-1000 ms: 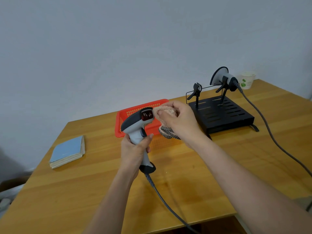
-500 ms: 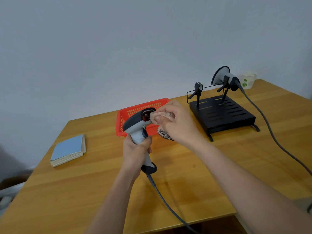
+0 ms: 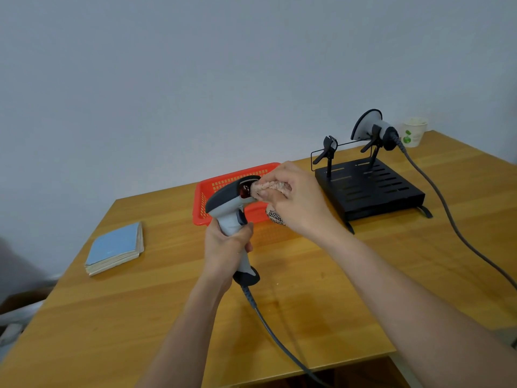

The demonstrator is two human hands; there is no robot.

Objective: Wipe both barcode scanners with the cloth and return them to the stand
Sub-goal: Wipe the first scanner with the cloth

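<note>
Presently, the scene reads as follows.
Step in hand: wiping the first scanner; the cloth is pressed against the dark red window at the front of the held scanner.
Left hand: the left hand is wrapped round the grey handle, fingers curled and clamped on it, holding the scanner upright above the table.
Right hand: the right hand is bunched round the cloth, fingers pinching a pinkish fold against the scanner's face; a checked corner of the cloth hangs below the palm.
Held scanner's cable: the grey cable runs from the butt of the handle down toward the near table edge.
Second scanner: the other scanner sits in the right-hand cradle of the stand, its own cable trailing off to the right; whether it has been wiped cannot be told.
Free cradle: the left clip of the stand holds nothing, so it is likely where the held scanner belongs.
Done so far: at most part of one scanner, by my judgement.
Left to do: finish this scanner, seat it in the free clip, and deal with the other scanner if it is unwiped.
Other things: an orange basket behind the hands, a blue booklet to the left, a paper cup at the far corner.
</note>
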